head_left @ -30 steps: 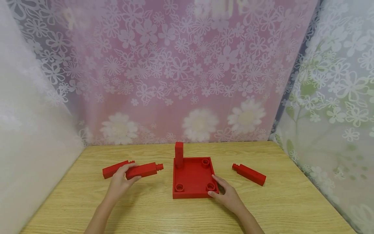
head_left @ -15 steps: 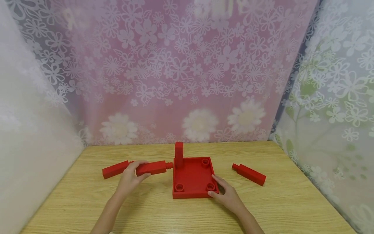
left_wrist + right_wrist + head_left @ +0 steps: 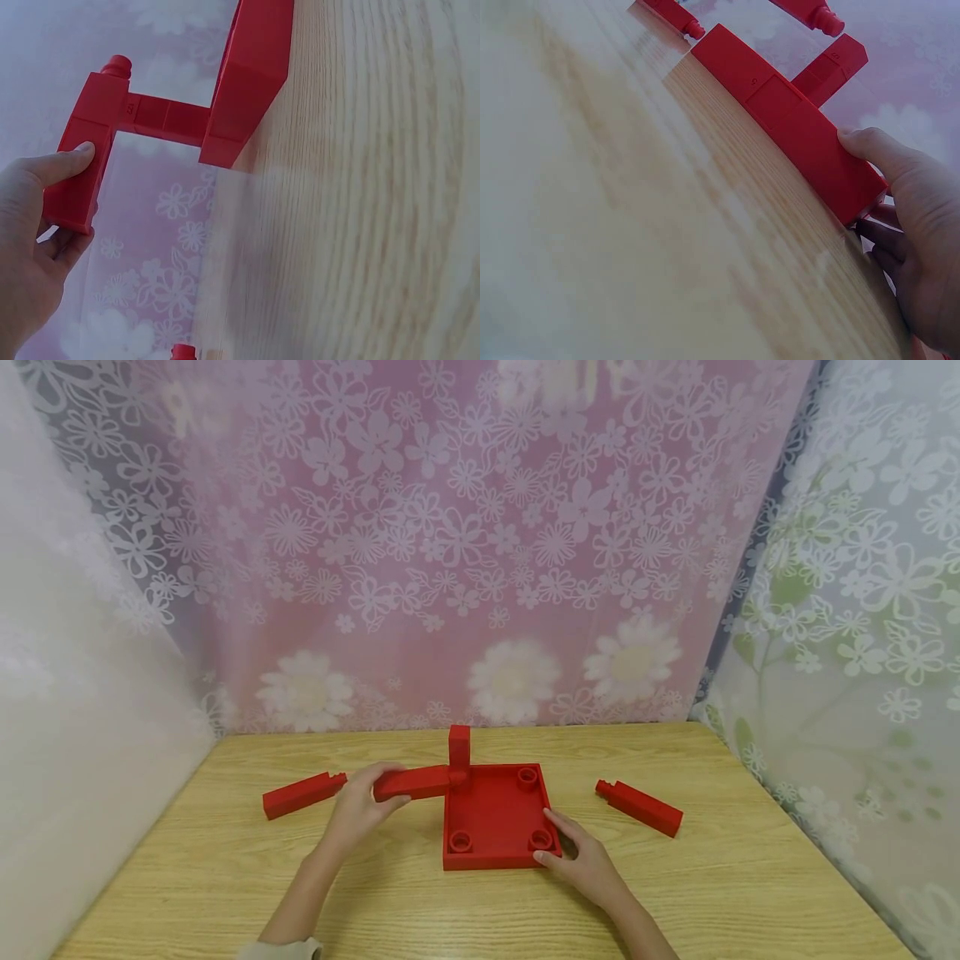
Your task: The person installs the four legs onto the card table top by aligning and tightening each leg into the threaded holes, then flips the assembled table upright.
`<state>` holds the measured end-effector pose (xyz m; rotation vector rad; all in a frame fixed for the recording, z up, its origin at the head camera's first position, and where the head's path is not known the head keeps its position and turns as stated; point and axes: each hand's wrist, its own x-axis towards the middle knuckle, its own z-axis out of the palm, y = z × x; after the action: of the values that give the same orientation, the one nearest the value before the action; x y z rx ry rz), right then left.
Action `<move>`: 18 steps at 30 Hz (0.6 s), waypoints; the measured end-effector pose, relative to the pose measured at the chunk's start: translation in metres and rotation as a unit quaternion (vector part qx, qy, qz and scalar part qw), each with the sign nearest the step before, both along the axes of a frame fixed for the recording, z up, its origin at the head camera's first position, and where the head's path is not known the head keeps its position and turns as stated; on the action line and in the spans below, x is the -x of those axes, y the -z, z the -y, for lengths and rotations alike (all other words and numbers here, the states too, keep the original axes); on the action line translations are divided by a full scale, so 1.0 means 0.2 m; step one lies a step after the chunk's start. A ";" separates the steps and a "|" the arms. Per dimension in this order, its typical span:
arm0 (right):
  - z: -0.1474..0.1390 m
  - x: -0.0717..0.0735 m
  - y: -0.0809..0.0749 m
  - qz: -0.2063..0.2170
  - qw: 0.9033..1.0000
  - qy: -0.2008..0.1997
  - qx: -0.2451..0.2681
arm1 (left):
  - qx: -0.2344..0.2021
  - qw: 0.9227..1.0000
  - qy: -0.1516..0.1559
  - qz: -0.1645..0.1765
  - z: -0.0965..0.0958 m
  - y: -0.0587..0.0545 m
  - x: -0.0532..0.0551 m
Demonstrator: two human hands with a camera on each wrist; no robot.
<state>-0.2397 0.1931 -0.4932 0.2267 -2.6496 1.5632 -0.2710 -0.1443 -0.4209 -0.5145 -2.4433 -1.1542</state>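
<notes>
My left hand (image 3: 360, 802) grips a red square leg (image 3: 414, 782), thumb on its near side. The leg hangs above the table, nearly level, its threaded tip overlapping the upright leg in the head view. In the left wrist view, that threaded tip (image 3: 118, 66) sticks out past the upright leg (image 3: 161, 118). The upright leg stands in the back left corner of a red square tabletop (image 3: 495, 814) lying underside up. Round sockets (image 3: 461, 841) show in its other corners. My right hand (image 3: 585, 864) holds the tabletop at its front right corner, thumb on the front edge.
A loose red leg (image 3: 302, 796) lies on the wooden table (image 3: 420, 914) at left, and another loose leg (image 3: 641, 808) lies at right. A flowered curtain (image 3: 480, 552) hangs behind the table, with more sheeting at both sides.
My left hand has carried the leg rightward and slightly back, from beside the loose left leg to the tabletop's back left corner. The right hand and the tabletop have stayed still.
</notes>
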 end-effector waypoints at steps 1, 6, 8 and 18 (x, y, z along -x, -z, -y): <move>0.00 0.00 0.00 0.001 1.000 0.001 0.001 | 0.000 1.000 0.001 0.001 -0.01 0.00 0.00; 0.00 0.00 0.00 0.003 1.000 0.004 0.002 | -0.003 1.000 0.006 0.009 -0.06 -0.01 0.02; 0.00 0.00 0.00 0.003 1.000 0.004 0.002 | -0.004 1.000 0.010 0.007 -0.08 -0.01 0.03; 0.00 0.01 0.00 0.001 1.000 0.003 0.003 | 0.014 1.000 0.025 -0.012 -0.19 -0.03 0.07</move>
<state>-0.2411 0.1931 -0.4940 0.2160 -2.6442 1.5686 -0.2857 -0.1067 -0.4158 -0.5978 -2.4424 -1.1284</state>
